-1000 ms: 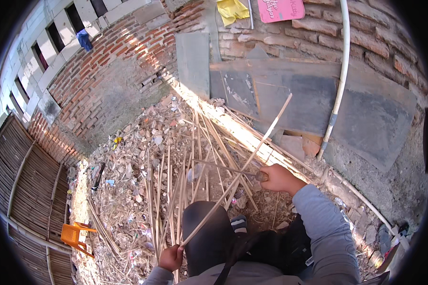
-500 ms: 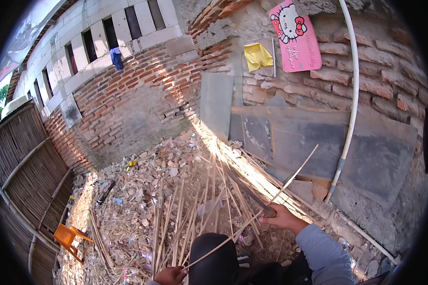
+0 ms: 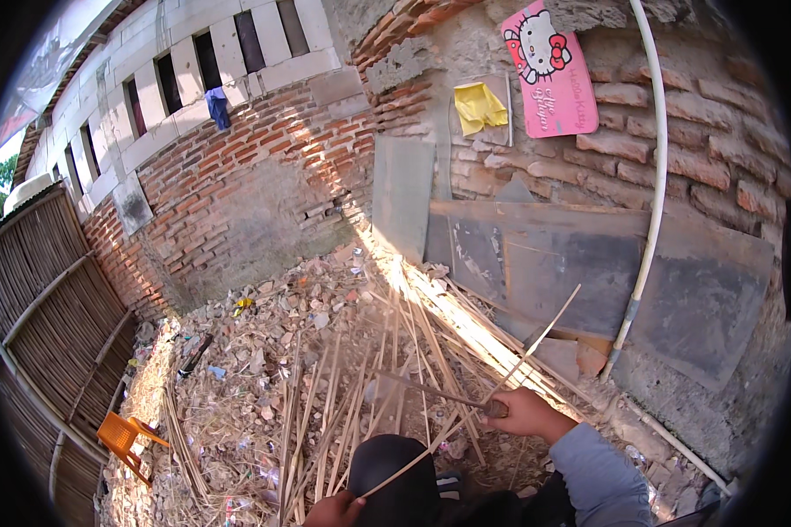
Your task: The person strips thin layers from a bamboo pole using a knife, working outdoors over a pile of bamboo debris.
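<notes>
At the bottom edge my left hand [image 3: 334, 509] is closed on the near end of a long, thin bamboo strip [image 3: 549, 326]. The strip runs up and to the right, across my dark-clad knee [image 3: 391, 479] and past my right hand [image 3: 527, 414]. In that right hand is the wooden handle of a knife [image 3: 439, 392], whose long, dark blade points left and slightly away from me. Blade and strip cross close to the handle; whether they touch there I cannot tell. More bamboo strips [image 3: 332, 413] lie spread on the ground in front of my knees.
Rubble and litter [image 3: 255, 360] cover the ground. An orange plastic chair [image 3: 125, 439] stands at the left by a bamboo fence [image 3: 57, 325]. Grey boards [image 3: 571, 272] lean on the brick wall at the right, behind a pale upright pipe [image 3: 650, 228].
The knife's blade has swung left and nearer to me. My left hand has shifted right, and the strip's far end has dropped slightly lower and to the left.
</notes>
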Motion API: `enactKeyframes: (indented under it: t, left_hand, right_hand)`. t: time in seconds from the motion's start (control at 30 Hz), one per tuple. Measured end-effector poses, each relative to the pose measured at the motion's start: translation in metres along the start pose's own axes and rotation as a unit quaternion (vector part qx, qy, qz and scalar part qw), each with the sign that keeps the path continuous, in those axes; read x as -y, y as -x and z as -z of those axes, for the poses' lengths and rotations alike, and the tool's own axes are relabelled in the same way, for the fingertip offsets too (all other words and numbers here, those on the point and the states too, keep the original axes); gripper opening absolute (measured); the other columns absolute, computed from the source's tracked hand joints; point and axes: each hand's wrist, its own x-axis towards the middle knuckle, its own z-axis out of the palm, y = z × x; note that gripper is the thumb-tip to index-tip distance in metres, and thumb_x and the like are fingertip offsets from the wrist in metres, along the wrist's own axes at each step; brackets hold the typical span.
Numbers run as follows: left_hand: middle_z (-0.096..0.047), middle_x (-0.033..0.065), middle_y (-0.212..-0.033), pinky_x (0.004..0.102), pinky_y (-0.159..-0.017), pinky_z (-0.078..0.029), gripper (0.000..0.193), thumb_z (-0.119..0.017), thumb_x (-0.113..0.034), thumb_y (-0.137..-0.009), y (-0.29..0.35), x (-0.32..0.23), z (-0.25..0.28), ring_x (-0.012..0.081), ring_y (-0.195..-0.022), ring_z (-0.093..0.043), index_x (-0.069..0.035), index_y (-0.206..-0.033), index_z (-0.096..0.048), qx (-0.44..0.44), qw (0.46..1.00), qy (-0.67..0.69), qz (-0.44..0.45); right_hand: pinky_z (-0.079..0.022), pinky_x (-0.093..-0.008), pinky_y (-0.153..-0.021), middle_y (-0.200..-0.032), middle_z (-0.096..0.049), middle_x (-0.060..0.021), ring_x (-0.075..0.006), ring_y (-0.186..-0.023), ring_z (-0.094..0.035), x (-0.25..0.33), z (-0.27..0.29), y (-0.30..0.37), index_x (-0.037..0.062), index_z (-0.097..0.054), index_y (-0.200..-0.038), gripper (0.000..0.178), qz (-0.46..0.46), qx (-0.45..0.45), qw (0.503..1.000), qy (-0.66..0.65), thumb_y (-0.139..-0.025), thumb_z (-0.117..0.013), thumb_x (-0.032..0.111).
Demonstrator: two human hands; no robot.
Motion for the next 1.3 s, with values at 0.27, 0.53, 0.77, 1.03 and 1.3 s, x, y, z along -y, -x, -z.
enactKeyframes:
  t: [0.27,0.53,0.77,1.03,1.3]
  left_hand:
    - [-0.067,0.0268,-0.077,0.0554,-0.065,-0.051,0.041,-0.051,-0.039,-0.104,0.018,-0.001,0.001,0.047,-0.071,-0.066,-0.003,-0.095,-0.068,-0.018,1.0,0.005,0.003]
    - [-0.066,0.0259,-0.073,0.0561,-0.063,-0.049,0.041,-0.05,-0.037,-0.104,0.013,-0.001,0.008,0.0465,-0.07,-0.065,-0.003,-0.088,-0.064,-0.008,0.999,-0.006,-0.031]
    - [-0.066,0.0265,-0.075,0.0563,-0.066,-0.049,0.042,-0.05,-0.038,-0.104,0.003,0.022,-0.016,0.048,-0.073,-0.065,-0.002,-0.088,-0.064,-0.02,0.999,0.016,-0.022]
    - [-0.064,0.0259,-0.07,0.0574,-0.065,-0.051,0.05,-0.049,-0.046,-0.102,0.009,0.012,-0.001,0.049,-0.07,-0.065,-0.003,-0.081,-0.063,-0.014,0.996,-0.089,-0.004]
    - [-0.061,0.0249,-0.067,0.0567,-0.062,-0.048,0.047,-0.051,-0.041,-0.103,0.008,0.018,0.018,0.0505,-0.069,-0.062,-0.003,-0.078,-0.061,-0.001,0.994,-0.103,-0.044]
  right_hand:
    - [-0.053,-0.049,-0.073,-0.084,-0.07,-0.0174,-0.0387,-0.083,-0.069,-0.025,-0.007,-0.002,0.0141,-0.07,-0.095,0.028,-0.026,0.04,0.992,0.114,-0.084,-0.069,0.04]
    - [-0.053,-0.0449,-0.077,-0.093,-0.073,-0.0163,-0.0364,-0.088,-0.069,-0.005,-0.016,0.003,0.0118,-0.072,-0.093,0.029,-0.017,0.093,0.979,0.181,-0.081,-0.073,0.038]
    - [-0.053,-0.0487,-0.075,-0.084,-0.07,-0.0174,-0.0387,-0.084,-0.068,-0.023,-0.01,0.002,0.0117,-0.069,-0.093,0.022,-0.023,0.055,0.995,0.079,-0.078,-0.07,0.027]
    - [-0.053,-0.0513,-0.076,-0.084,-0.071,-0.0191,-0.0408,-0.083,-0.068,-0.062,-0.001,-0.008,0.0091,-0.07,-0.088,0.02,-0.089,-0.061,0.993,0.054,-0.076,-0.069,0.025]
    - [-0.054,-0.0512,-0.074,-0.084,-0.07,-0.0175,-0.041,-0.081,-0.068,-0.017,-0.01,-0.004,0.0117,-0.07,-0.091,0.018,-0.017,0.051,0.989,0.136,-0.077,-0.065,0.023]
